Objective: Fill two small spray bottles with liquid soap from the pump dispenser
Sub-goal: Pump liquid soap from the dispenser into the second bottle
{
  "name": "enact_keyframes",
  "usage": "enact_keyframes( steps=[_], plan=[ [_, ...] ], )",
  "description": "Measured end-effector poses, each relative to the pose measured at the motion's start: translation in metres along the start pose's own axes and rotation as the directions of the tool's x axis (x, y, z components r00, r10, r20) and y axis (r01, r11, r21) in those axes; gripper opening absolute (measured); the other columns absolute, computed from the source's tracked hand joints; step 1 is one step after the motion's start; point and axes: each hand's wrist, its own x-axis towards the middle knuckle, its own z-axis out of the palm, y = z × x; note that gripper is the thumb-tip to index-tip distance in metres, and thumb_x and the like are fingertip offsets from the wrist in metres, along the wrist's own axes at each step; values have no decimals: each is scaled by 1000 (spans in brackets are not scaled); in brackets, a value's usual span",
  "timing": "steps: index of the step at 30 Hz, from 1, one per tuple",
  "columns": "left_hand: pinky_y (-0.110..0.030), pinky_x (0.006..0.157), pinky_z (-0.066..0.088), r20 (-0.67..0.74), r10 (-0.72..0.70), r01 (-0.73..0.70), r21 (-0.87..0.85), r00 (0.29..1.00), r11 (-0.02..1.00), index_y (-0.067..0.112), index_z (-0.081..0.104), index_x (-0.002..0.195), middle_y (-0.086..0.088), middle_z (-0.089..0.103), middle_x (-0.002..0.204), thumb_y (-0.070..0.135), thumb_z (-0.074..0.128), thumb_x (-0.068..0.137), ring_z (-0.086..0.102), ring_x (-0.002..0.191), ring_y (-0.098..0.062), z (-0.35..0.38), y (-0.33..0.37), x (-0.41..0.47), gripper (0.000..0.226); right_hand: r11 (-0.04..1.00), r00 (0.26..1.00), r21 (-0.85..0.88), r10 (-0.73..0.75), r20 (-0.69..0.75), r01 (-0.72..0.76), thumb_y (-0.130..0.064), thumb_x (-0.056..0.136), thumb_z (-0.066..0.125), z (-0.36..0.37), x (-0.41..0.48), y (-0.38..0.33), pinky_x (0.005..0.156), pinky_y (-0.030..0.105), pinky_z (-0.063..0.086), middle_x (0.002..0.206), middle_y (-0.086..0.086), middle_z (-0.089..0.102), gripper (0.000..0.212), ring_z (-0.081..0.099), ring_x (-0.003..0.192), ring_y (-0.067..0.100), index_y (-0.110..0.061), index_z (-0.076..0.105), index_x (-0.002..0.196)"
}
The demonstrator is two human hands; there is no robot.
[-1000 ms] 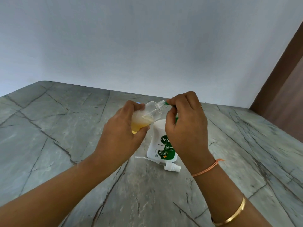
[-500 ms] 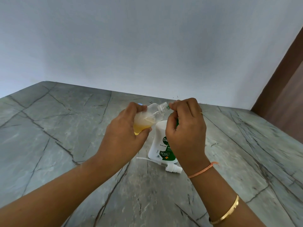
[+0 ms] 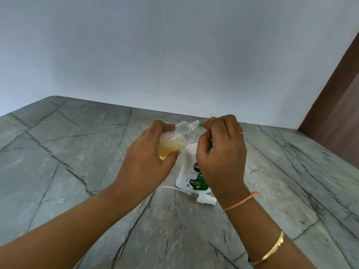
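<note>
My left hand (image 3: 147,162) grips a small clear spray bottle (image 3: 179,137), tilted with its open neck pointing up and right. Yellow liquid soap pools in the bottle's lower end. My right hand (image 3: 221,152) curls over the green pump head (image 3: 200,124) of the white soap dispenser (image 3: 189,171), and the green nozzle tip meets the bottle's neck. The dispenser stands on the table behind my right hand, partly hidden. A white spray cap (image 3: 206,199) with its thin dip tube lies on the table in front of the dispenser.
The grey marble-patterned table (image 3: 77,171) spreads all round. A pale wall runs along its far edge, and a brown wooden panel (image 3: 338,105) stands at the right. Only one spray bottle shows.
Both hands and the bottle sit a little lower in the view than a second ago. The soap level looks slightly higher. The grips are unchanged.
</note>
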Motion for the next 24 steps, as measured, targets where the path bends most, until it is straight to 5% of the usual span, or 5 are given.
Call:
enact_keyframes(
  steps=[20,24],
  plan=[
    [-22,73,49,-3,-16,16,27,1000,999,29,47,114,13,54,107,25,75,74,55,89,-12,2,0,0,49,999,996,-2,33,89,-33,2,75,53,-7,8,-1,58,22,41,86,13,58,14,57,74,26,-2,62,84],
    [-33,76,54,-2,-9,9,24,1000,1000,27,48,115,7,59,113,25,74,74,57,90,-15,0,0,1,49,998,998,29,52,30,-53,2,77,48,2,0,-1,58,25,43,84,15,58,16,57,74,27,0,63,83]
  ],
)
